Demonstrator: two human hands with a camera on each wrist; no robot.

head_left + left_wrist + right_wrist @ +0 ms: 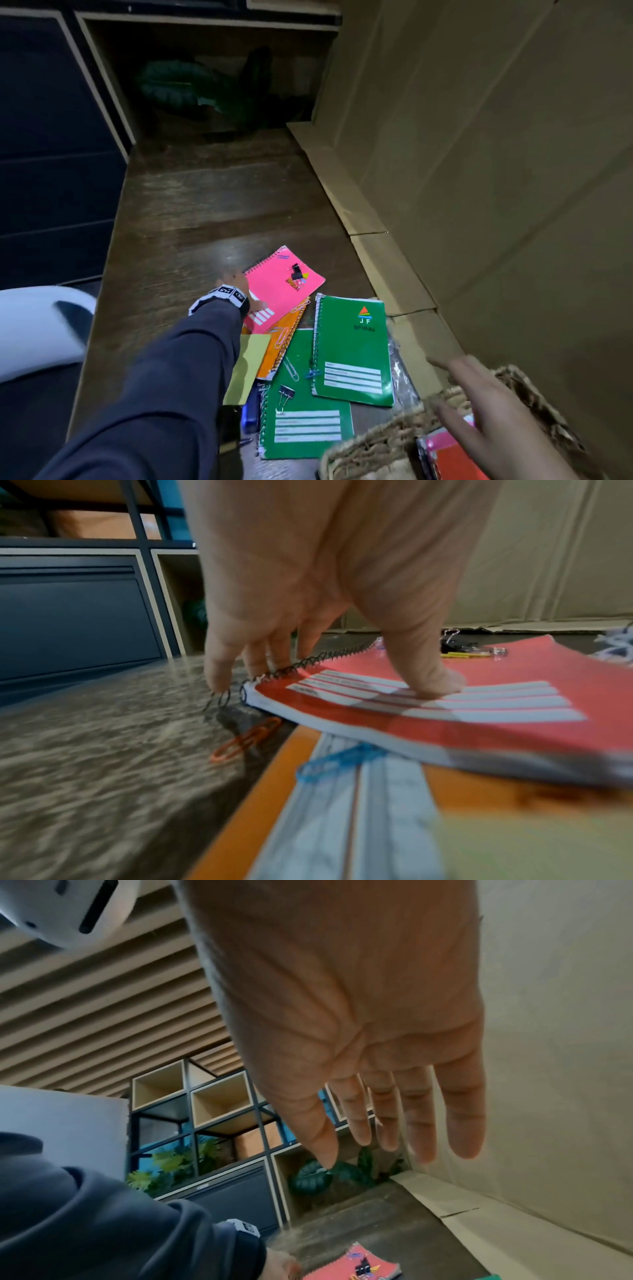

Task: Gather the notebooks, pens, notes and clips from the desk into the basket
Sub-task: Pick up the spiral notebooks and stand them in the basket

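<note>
Hands first: the left hand (pixel 308 593) is being clamped onto the pink notebook (pixel 286 291) at its spiral edge, thumb pressed on the cover and fingers (pixel 219 674) curled under the coil, while the right hand (pixel 493 407) is being held flat and spread above the basket (pixel 373 442), gripping nothing.

Biggest risk, probably: loose stuff is being carried on that pink cover, namely a black binder clip (pixel 295 270) and some small bits beside it. If the notebook is being tipped on the way over, those are likely getting dumped back onto the surface (pixel 191 212) or off its edge. It's also being held from one edge only, so sagging or slipping looks possible. An orange notebook (pixel 284 339) is lying partly under it and could be dragged along, and an orange paper clip (pixel 245 739) is sitting right beside the lift point, easily flicked away.

Two green notebooks (pixel 352 349), a yellow note (pixel 246 366) and more clips are being left on the dark wood-grain surface. Cardboard sheeting (pixel 496 154) is standing along the right, and cube shelving with leafy plants (pixel 178 1161) is showing at the far end.
</note>
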